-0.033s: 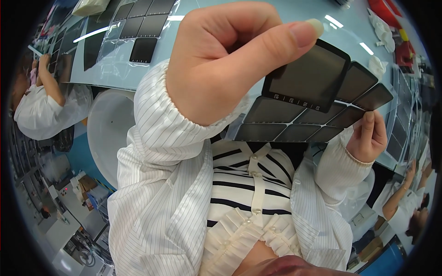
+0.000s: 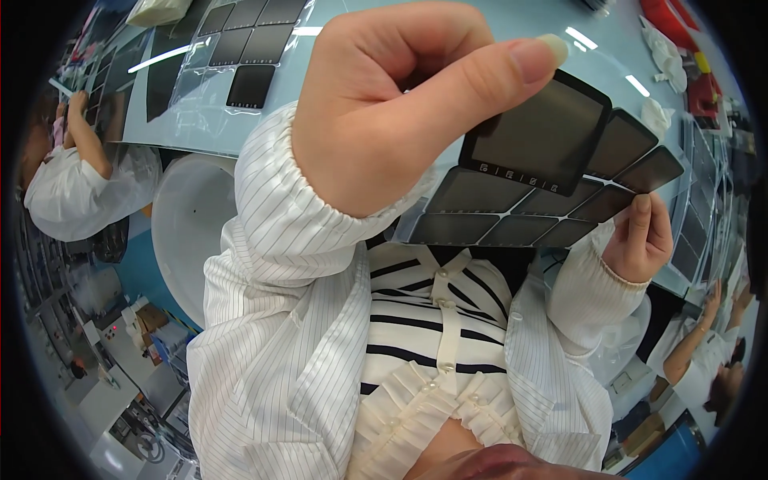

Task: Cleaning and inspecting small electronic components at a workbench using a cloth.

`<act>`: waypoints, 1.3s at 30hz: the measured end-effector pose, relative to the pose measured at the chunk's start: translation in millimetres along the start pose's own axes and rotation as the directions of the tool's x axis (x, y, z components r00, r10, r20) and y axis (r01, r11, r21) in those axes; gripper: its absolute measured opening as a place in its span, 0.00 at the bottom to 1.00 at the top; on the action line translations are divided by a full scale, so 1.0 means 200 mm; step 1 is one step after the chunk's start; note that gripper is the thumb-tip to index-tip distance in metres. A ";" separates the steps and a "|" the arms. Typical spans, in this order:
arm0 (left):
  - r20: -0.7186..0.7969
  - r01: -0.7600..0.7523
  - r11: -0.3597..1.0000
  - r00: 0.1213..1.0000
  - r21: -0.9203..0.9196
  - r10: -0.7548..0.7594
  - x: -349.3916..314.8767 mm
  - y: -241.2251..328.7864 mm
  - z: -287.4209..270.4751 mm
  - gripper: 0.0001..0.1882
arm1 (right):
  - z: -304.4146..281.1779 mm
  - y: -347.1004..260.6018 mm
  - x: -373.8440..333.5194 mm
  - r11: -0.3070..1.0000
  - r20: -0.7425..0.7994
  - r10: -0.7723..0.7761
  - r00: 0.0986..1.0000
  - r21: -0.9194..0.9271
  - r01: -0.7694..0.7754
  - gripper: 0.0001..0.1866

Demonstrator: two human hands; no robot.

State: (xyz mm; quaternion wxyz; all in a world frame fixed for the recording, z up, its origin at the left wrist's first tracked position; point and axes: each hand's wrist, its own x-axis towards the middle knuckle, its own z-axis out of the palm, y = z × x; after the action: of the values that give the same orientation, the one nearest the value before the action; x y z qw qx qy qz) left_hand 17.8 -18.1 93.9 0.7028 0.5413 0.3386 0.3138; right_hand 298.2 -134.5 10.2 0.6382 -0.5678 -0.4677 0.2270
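My left hand (image 2: 400,112), large and close in the upper middle, is closed in a pinch. A dark rectangular glass panel (image 2: 538,136) with a row of small pale symbols along its lower edge is in its grip; my fingers hide its upper left part. Beneath that panel lies a clear plastic tray (image 2: 410,229) holding several similar dark panels (image 2: 480,192) in rows. At the tray's right end, my right hand (image 2: 642,240) pinches the rim, thumb and fingers pressed together beside a corner panel (image 2: 602,202).
More dark panels (image 2: 254,44) lie in clear trays on the pale table (image 2: 320,24) at the far left. Crumpled white tissues (image 2: 656,116) lie at the right. A white round tub (image 2: 192,232) stands below the table's left edge. Other people work at both sides.
My left hand and the panel in it have shifted very slightly to the right. The right hand and the tray look the same.
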 end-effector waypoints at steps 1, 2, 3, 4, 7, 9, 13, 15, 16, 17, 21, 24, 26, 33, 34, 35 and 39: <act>-0.005 0.000 1.000 1.000 0.000 0.000 0.00 0.00 0.03 0.14 | 0.00 0.00 0.00 1.000 0.008 0.012 1.000 0.005 -0.012 0.09; -0.094 -0.065 0.995 0.994 -0.078 0.057 0.01 -0.01 0.08 0.15 | 0.00 0.01 0.00 1.000 0.013 0.012 1.000 0.007 -0.012 0.09; -0.187 -0.135 0.980 0.977 -0.150 0.106 0.01 -0.02 0.10 0.18 | 0.00 0.01 0.00 1.000 0.025 0.019 1.000 -0.014 -0.018 0.09; -0.183 -0.136 0.979 0.977 -0.149 0.108 0.01 -0.02 0.10 0.18 | 0.00 0.00 -0.01 0.999 0.029 0.022 0.999 -0.037 -0.021 0.10; -0.132 -0.156 0.982 0.981 -0.110 0.141 0.01 -0.01 0.09 0.17 | -0.01 -0.02 -0.01 0.997 0.007 0.029 1.000 -0.075 -0.028 0.10; -0.135 -0.158 0.974 0.981 -0.163 0.136 0.02 -0.01 0.10 0.18 | -0.01 -0.01 0.00 0.999 0.017 0.013 1.000 -0.049 -0.012 0.09; -0.052 -0.074 0.994 0.996 -0.080 0.070 0.01 -0.06 0.02 0.15 | -0.02 -0.01 -0.01 0.996 0.020 0.020 1.000 0.085 -0.022 0.08; -0.134 -0.273 0.947 0.958 -0.169 0.252 0.03 -0.17 0.03 0.07 | 0.00 -0.02 -0.01 0.996 0.008 -0.013 1.000 0.089 0.012 0.08; -0.127 -0.271 0.948 0.959 -0.170 0.252 0.06 -0.20 0.03 0.07 | 0.01 -0.02 -0.02 0.995 -0.005 -0.044 0.999 0.085 0.045 0.07; -0.128 -0.491 0.832 0.837 0.257 0.533 0.09 -0.23 0.03 0.10 | 0.01 -0.03 -0.03 0.996 -0.013 -0.044 0.999 0.083 0.045 0.07; 0.289 -0.707 0.462 0.667 0.536 0.686 0.12 -0.27 -0.10 0.22 | 0.00 -0.09 -0.04 0.998 0.139 -0.056 0.989 0.047 0.050 0.09; 0.276 -0.681 0.647 0.731 0.343 0.624 0.09 -0.27 -0.08 0.40 | 0.06 -0.13 -0.04 1.000 0.081 -0.001 0.997 0.027 -0.001 0.09; 0.142 -0.628 0.738 0.777 0.249 0.613 0.05 -0.29 -0.03 0.53 | 0.12 -0.17 -0.04 0.994 0.032 0.091 0.995 0.052 -0.093 0.07; 0.026 -0.503 0.773 0.844 0.386 0.536 0.04 -0.26 -0.09 0.31 | 0.16 -0.22 -0.06 0.979 0.134 0.184 0.974 0.068 -0.194 0.05; -0.042 -0.542 0.755 0.802 0.369 0.596 0.05 -0.28 -0.08 0.29 | 0.15 -0.21 -0.06 0.976 0.173 0.191 0.966 0.071 -0.206 0.05; -0.040 -0.541 0.755 0.803 0.369 0.595 0.05 -0.28 -0.08 0.29 | 0.16 -0.21 -0.07 0.976 0.171 0.192 0.966 0.072 -0.207 0.05; -0.105 -0.557 0.533 0.623 0.637 0.775 0.09 -0.25 -0.06 0.28 | 0.19 -0.20 -0.08 0.995 0.195 0.087 0.977 0.040 -0.096 0.04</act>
State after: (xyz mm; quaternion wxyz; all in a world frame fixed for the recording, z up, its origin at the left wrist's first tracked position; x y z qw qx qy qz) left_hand 21.3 -7.9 39.7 0.2588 0.7349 0.3022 0.5491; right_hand 248.3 -139.0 39.1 0.5925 -0.5480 -0.4952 0.3217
